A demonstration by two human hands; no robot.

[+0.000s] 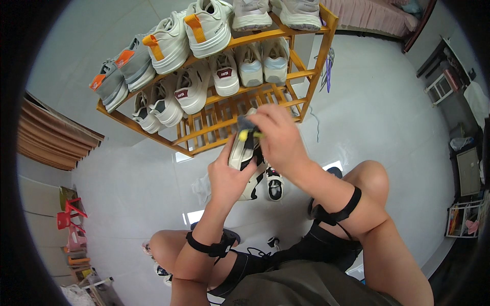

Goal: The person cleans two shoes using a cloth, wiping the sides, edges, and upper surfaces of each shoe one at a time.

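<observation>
My left hand (pixel 229 178) grips a white and black shoe (pixel 239 153) by its side, holding it up in front of the rack. At the shoe's upper end, my right hand (pixel 277 135) holds a small grey cloth-like piece (pixel 245 123) against it; its exact kind is unclear. A yellow and black part (pixel 245 135) shows between the hands, slightly blurred. Below the hands, another white and black shoe (pixel 252 189) rests on the floor, partly hidden by my left hand. Beside it stands a smaller black and white shoe (pixel 275 187).
A wooden shoe rack (pixel 214 143) stands ahead, with several white and grey shoes on its upper shelves. A crumpled clear plastic bag (pixel 201 189) lies on the floor at the left. A string (pixel 316 122) lies right of the rack. Red and pink small chairs (pixel 71 214) stand far left.
</observation>
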